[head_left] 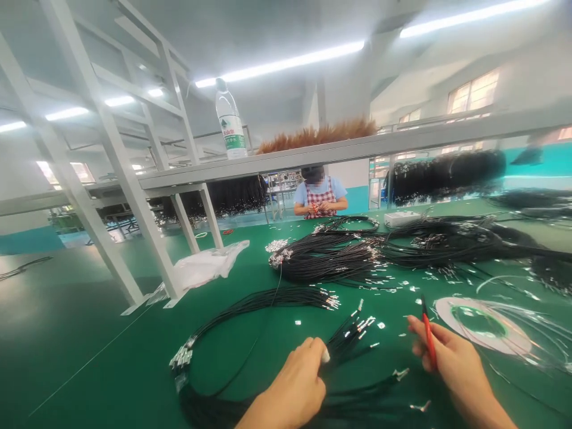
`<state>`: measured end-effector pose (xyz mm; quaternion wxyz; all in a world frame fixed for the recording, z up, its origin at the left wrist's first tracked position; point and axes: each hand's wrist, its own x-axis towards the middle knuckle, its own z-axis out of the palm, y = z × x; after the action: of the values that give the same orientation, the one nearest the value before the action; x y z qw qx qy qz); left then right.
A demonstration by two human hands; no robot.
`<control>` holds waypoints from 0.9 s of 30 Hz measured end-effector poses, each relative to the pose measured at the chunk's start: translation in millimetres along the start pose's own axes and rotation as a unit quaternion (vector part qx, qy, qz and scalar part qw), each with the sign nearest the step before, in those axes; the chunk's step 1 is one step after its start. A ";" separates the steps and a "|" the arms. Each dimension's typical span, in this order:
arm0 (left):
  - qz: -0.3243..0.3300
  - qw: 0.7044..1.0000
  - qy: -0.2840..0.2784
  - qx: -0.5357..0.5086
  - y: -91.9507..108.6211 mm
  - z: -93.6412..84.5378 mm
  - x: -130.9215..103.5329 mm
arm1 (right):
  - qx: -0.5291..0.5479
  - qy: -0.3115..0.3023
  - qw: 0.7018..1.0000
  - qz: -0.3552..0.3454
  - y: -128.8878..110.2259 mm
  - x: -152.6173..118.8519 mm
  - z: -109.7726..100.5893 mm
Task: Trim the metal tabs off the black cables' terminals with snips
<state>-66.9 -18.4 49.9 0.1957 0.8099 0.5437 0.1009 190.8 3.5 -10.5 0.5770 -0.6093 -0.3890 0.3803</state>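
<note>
Fingers of the left hand (pixel 290 381) are curled narrow over black cables (pixel 346 336); whether they pinch any, I cannot tell from where I stand. Those of the right hand (pixel 451 357) are closed round a red tool (pixel 429 341), its dark tip pointing forward. I'd worry that a straying tip could nick a cable, or that a slack left hold could let the ends fan out and tangle. The cables look thin and limp, their pale, shiny ends spread unevenly just ahead of the left fingers. Left of those fingers curves a loop (pixel 263 298); right of the right ones lies a white disc (pixel 447 313). Farther ahead of both hands sprawls a pile (pixel 322 262) of cables, with a person (pixel 329 193) beyond it.
</note>
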 end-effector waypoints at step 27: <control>0.053 0.926 0.049 -0.370 59.6 31.1 34.7 | 0.205 -0.168 0.963 0.038 -38.3 -50.6 25.9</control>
<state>8.5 -12.8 45.6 0.4491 0.7011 0.4331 0.3452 145.2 -30.9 27.3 0.6012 -0.4190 -0.3708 0.5706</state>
